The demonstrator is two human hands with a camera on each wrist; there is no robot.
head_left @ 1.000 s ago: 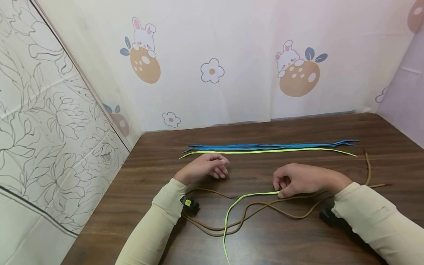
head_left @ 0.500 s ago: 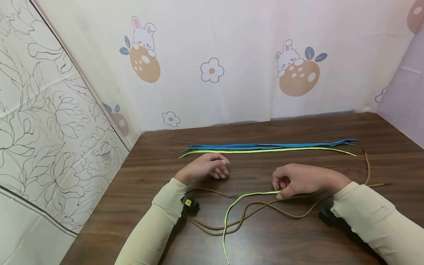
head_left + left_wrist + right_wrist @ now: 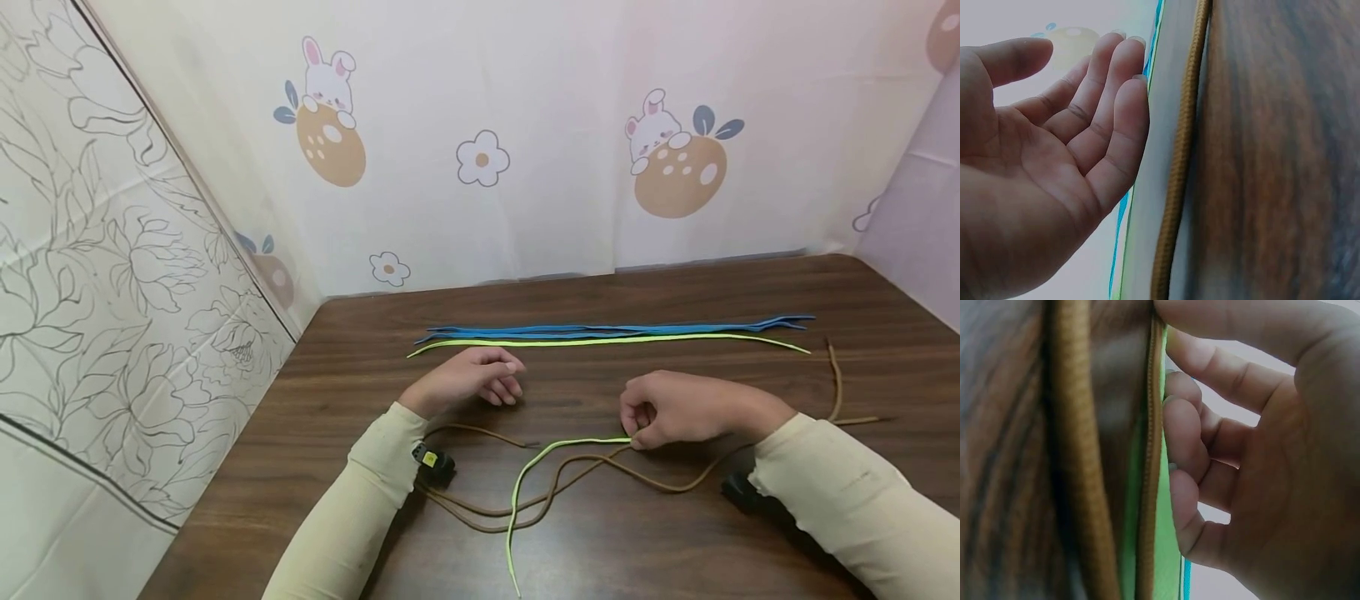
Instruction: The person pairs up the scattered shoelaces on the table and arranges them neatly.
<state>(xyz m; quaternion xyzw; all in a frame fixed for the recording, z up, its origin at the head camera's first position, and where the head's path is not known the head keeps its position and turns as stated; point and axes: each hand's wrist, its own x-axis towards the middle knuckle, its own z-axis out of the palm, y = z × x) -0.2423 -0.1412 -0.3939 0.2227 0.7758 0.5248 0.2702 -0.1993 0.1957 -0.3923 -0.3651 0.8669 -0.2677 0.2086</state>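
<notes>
My right hand (image 3: 678, 410) pinches a lime-green shoelace (image 3: 517, 492) between thumb and forefinger, low over the table. From the pinch, this lace curves left and then toward the front, crossing the brown cord laces (image 3: 558, 483). In the right wrist view a brown round lace (image 3: 1075, 450) runs close by the fingers, and a strip of green (image 3: 1163, 550) shows beside them. My left hand (image 3: 468, 379) holds nothing; its fingers are loosely bent, palm turned inward. Beside it in the left wrist view lies a brown woven lace (image 3: 1179, 156).
Blue laces (image 3: 600, 330) lie stretched side by side near the back of the wooden table (image 3: 360, 333), with another lime-green lace (image 3: 615, 342) in front of them. Brown lace ends (image 3: 835, 383) stick out past the right wrist. A patterned wall covering (image 3: 555, 208) stands behind.
A stretch of brown lace that showed below the right hand is now mostly hidden under it. Both hands otherwise stay nearly in place.
</notes>
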